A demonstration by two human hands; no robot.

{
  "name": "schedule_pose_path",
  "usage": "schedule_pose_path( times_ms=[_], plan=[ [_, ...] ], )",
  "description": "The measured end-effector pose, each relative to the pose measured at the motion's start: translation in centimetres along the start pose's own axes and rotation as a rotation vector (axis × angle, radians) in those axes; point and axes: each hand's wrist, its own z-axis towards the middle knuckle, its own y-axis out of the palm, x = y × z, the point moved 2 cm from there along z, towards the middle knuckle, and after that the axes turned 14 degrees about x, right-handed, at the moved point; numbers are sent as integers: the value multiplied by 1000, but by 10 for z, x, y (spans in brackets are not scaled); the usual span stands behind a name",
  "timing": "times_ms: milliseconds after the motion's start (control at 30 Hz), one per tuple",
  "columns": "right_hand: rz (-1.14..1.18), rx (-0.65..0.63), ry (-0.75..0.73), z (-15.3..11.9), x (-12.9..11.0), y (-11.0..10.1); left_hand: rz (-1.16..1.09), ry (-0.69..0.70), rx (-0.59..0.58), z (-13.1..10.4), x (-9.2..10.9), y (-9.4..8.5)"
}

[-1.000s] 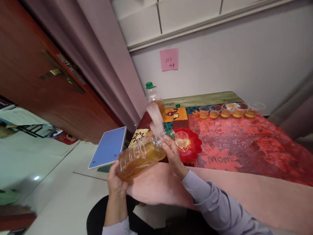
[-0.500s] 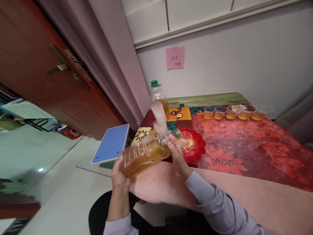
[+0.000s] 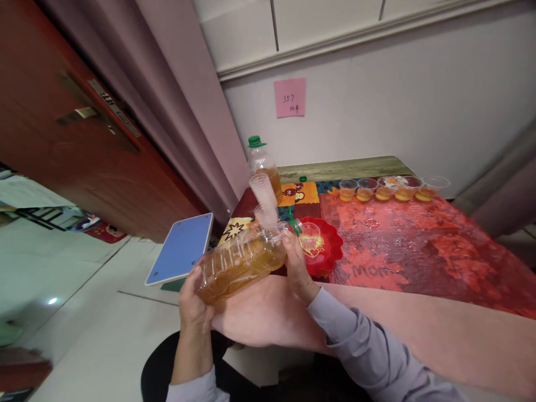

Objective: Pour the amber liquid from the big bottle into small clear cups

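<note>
Moved since the earlier frame: little beyond the viewpoint; one clear plastic bottle (image 3: 247, 251), part-filled with amber liquid (image 3: 234, 279), keeps its slanted, neck-raised pose left of the red plate (image 3: 335, 245), neck end nearest that plate. Left hand (image 3: 196, 296), partly curled, cups the base on the side away from the plate; right hand (image 3: 299, 265), curled closer, grips the neck beside it, some fingers hidden. Handling, as judged: weighty, prone to slosh, thin-walled and yielding, slippery if wet, hardly fragile; best carried by the base, aimed by the neck.
</note>
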Motion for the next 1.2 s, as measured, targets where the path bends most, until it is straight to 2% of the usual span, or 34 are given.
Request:
schedule_pose_path(
  times_ms=[200, 400, 700, 833, 1000, 1200],
  plan=[
    [44, -22, -4, 0, 4, 2, 13, -19, 54, -3, 6, 3],
    [85, -53, -7, 0, 5, 3, 35, -11, 17, 0, 6, 1],
    [90, 9, 29, -1, 5, 2, 43, 6, 19, -7, 12, 6],
    [107, -1, 25, 0, 6, 2, 63, 38, -26, -5, 13, 6],
    [103, -7, 35, 2, 11, 2, 49, 33, 54, -3, 13, 6],
    [124, 18, 77, 2, 8, 2, 69, 76, 28, -3, 13, 7]
  ],
)
